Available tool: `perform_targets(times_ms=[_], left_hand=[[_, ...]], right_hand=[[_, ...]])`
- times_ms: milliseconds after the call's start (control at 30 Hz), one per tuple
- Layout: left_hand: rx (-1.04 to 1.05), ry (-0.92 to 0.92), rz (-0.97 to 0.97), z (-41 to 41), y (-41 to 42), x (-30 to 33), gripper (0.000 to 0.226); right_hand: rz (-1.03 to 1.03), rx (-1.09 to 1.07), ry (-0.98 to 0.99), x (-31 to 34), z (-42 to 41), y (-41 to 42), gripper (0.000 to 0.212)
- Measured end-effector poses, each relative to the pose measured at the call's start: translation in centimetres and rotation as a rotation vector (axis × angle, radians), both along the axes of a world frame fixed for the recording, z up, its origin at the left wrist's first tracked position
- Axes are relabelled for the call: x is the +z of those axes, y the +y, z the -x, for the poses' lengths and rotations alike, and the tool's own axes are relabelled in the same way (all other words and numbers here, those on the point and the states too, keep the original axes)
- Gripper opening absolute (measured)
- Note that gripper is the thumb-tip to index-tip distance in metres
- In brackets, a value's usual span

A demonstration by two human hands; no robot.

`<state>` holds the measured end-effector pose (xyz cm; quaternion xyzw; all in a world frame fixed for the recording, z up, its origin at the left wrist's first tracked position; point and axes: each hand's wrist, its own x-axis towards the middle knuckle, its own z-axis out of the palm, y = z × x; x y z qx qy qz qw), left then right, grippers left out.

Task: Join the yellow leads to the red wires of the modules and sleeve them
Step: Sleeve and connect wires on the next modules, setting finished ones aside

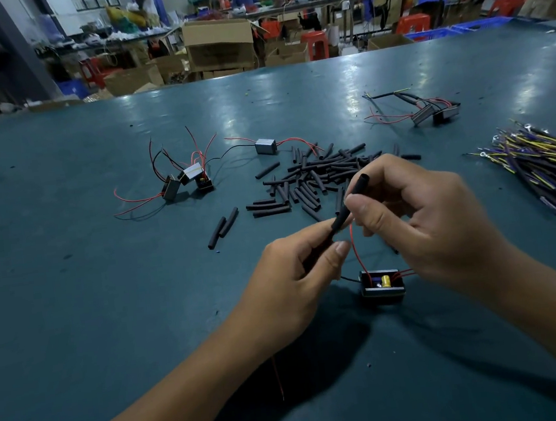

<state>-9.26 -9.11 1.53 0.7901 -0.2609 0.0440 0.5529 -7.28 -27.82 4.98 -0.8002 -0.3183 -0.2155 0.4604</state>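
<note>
Both the left hand point(296, 273) and the right hand point(417, 220) pinch a black sleeve point(354, 203) above the module point(382, 283), whose red wire point(357, 250) rises to it.

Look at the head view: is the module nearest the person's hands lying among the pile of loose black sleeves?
No, that module sits alone below the hands, nearer the camera than the sleeve pile.

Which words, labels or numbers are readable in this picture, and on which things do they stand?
None can be read.
Cardboard boxes behind the table: faint print on one side, too blurred to read.
Modules and sleeves on the table: no text visible.
</note>
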Motion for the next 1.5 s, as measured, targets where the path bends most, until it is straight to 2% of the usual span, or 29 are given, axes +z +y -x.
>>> perform_targets(times_ms=[167,333,400,567,933,1100,1233,1300,1433,1500], left_hand=[[-0.103,0.144,0.113,-0.1,0.4,0.2,0.044],[-0.065,0.126,0.062,-0.8,1.1,0.5,0.057],[-0.073,0.149,0.025,-1.0,1.6,0.6,0.054],[-0.056,0.107,-0.137,-1.5,2.2,0.7,0.03],[0.105,0.037,-0.057,-1.1,0.7,-0.1,0.016],[0.041,0.045,-0.086,-1.1,1.0,0.2,0.016],[0.076,-0.019,-0.056,-1.5,2.0,0.5,0.007],[0.087,-0.041,-0.054,-1.6,2.0,0.5,0.004],[0.081,0.002,-0.032,-1.7,1.9,0.2,0.007],[0.072,0.024,-0.015,-1.7,1.9,0.1,0.008]], right_hand=[[0.01,0.003,0.052,-0.3,0.0,0.0,0.015],[0.089,0.025,0.071,-0.5,0.1,0.4,0.013],[0.106,0.017,0.073,-0.5,0.0,0.3,0.013],[0.097,0.008,0.081,-0.4,0.0,0.3,0.014],[0.139,0.016,0.058,-0.7,-0.2,0.3,0.011],[0.201,0.007,0.046,-0.8,-0.1,0.7,0.014],[0.211,0.066,0.148,-0.5,-0.2,0.2,0.008],[0.286,0.069,0.177,-0.4,-0.3,-0.5,0.009],[0.603,-0.001,0.102,-0.9,-0.1,-0.6,0.012],[0.597,-0.019,0.099,-1.5,-0.1,-0.3,0.011]])
